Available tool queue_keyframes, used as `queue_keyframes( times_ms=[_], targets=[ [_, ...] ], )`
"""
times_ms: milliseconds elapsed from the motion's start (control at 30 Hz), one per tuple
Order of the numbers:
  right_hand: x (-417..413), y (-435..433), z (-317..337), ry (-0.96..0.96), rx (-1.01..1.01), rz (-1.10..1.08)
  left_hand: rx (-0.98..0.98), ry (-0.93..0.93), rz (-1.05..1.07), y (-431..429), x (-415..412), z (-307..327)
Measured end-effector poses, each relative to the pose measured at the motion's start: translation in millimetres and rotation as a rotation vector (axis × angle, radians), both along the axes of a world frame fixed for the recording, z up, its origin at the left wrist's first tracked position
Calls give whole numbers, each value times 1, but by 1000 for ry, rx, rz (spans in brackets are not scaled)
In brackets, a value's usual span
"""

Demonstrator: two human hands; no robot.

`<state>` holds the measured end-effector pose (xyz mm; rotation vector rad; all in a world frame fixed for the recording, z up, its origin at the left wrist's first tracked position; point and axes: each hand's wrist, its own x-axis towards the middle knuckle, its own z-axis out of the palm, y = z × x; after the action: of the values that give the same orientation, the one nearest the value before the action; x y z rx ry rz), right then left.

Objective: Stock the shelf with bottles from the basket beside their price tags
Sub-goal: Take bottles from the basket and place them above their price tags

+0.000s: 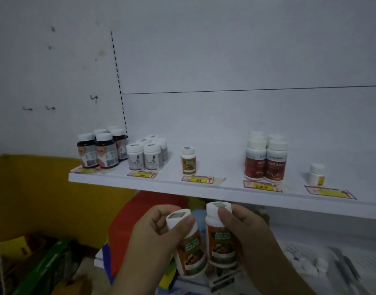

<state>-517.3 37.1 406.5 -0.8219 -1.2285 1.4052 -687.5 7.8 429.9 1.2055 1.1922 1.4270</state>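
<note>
Left hand [153, 235] grips orange-label bottle [188, 248]; right hand [246, 237] grips second orange-label bottle [220, 237], both below shelf [140, 183] front edge. Bare shelf either side of lone matching bottle [188, 160].

Dim, bluish light is falling flatly over the wall [225, 50] and shelf [204, 189], greying everything. Faint shadows are pooling beside the bottles [265, 160] standing there. The whole frame is looking soft, labels are smearing, and the shelf line is bowing toward the edges.
</note>
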Motion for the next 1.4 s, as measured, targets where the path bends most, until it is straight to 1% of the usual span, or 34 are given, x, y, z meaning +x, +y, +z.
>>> queue_keyframes(
  times_ms=[67,133,233,367,433,500,600,667,800,900,967,1100,1233,1333,1400],
  targets=[
    [-3,20,7,25,52,-42,32,17,30,20,-8,10],
    [-2,46,15,55,112,-133,106,47,73,41,-14,27],
    [1,94,29,37,197,-263,233,109,151,83,-20,63],
    [-5,161,37,-62,254,-314,338,218,255,152,-26,111],
    [-12,188,34,-150,248,-346,353,284,310,183,-27,127],
    [-18,206,25,-222,223,-344,357,331,311,211,-27,135],
    [-21,220,13,-262,182,-350,352,413,240,250,-25,139],
    [-21,224,11,-278,183,-352,316,495,185,273,-25,139],
    [-23,222,13,-395,203,-304,151,657,18,307,-17,125],
    [-25,217,16,-465,238,-321,-9,854,-147,322,-7,110],
    [-25,214,16,-523,259,-357,-60,927,-248,326,-3,102],
    [-26,211,14,-574,275,-418,-70,999,-380,330,-2,93],
    [-29,209,11,-613,292,-459,-66,1031,-439,331,-4,83],
    [-32,208,12,-625,307,-472,33,1063,-454,332,-4,78],
    [-36,204,15,-598,324,-513,107,1068,-458,328,-4,78]
  ],
)
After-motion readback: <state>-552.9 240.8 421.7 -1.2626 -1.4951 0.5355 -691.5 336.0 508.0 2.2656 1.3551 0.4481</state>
